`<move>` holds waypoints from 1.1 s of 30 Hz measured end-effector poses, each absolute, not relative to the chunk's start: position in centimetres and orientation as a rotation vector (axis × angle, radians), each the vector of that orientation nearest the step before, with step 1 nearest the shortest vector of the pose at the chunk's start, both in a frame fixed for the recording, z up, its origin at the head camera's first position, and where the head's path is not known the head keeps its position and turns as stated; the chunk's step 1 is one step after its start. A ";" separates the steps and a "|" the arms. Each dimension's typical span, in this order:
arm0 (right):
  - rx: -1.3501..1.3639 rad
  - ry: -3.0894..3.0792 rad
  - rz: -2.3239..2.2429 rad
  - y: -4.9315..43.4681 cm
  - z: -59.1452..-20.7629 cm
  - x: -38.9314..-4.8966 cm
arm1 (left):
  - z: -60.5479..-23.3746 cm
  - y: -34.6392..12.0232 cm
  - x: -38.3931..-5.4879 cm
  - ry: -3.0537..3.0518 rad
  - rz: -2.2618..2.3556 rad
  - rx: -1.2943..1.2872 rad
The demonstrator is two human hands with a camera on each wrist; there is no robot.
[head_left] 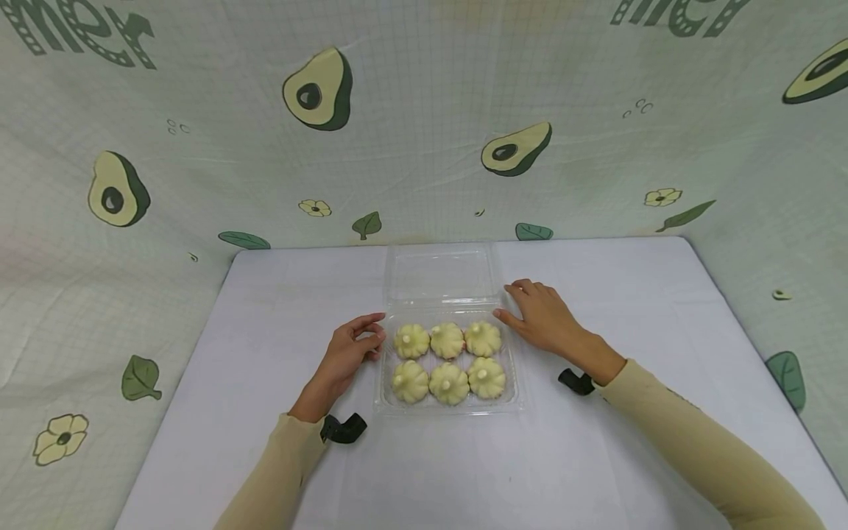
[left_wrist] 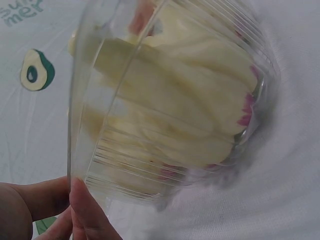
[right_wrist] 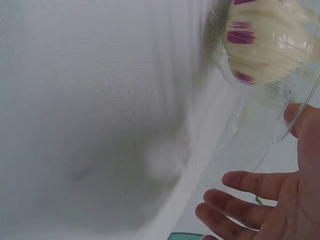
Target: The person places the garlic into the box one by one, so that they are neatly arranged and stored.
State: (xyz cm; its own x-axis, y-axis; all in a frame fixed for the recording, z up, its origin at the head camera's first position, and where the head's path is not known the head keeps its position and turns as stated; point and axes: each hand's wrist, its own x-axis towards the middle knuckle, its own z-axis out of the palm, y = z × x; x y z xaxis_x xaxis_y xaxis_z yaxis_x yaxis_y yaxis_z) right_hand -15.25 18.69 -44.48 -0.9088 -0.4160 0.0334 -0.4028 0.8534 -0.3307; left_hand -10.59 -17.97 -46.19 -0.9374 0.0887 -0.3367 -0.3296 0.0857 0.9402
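A clear plastic clamshell container [head_left: 449, 409] lies on the table with its lid [head_left: 440, 272] folded back, away from the person. Two rows of pale garlic bulbs [head_left: 448, 383], ridged and stemmed, sit inside it. Purple streaks mark the lower sides of the garlic bulbs [left_wrist: 200, 100] in the left wrist view. At the container's left rim, my left hand [head_left: 347, 353] pinches the edge between thumb and fingers. My right hand [head_left: 543, 316] is at the back right corner, its thumb against the rim and its other fingers extended beside the lid, holding nothing.
A white cloth covers the table [head_left: 298, 294]. Behind and at both sides hangs a pale curtain [head_left: 424, 110] printed with avocados, leaves and flowers. Black wrist-worn devices [head_left: 344, 428] show at both wrists, close above the tabletop.
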 end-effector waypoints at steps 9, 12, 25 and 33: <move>-0.653 2.991 -0.533 18.7 -44.5 -15.3 | -46.1 -17.9 -10.7 2.064 1.916 -0.234; -0.652 2.997 -0.536 18.7 -44.4 -15.3 | -46.0 -17.9 -10.8 2.062 1.919 -0.229; -0.636 3.023 -0.573 18.6 -44.8 -15.1 | -46.1 -17.9 -10.7 2.061 1.920 -0.253; -0.620 3.020 -0.610 18.5 -45.0 -15.0 | -46.2 -17.9 -10.6 2.060 1.921 -0.247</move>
State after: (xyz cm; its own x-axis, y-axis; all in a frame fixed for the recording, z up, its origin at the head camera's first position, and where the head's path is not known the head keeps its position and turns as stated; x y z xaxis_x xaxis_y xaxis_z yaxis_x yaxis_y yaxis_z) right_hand -15.03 18.51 -45.01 -0.9222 -0.3787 0.0778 -0.3792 0.8469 -0.3727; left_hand -10.64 -17.92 -46.18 -0.9362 0.0858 -0.3408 -0.3339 0.0850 0.9388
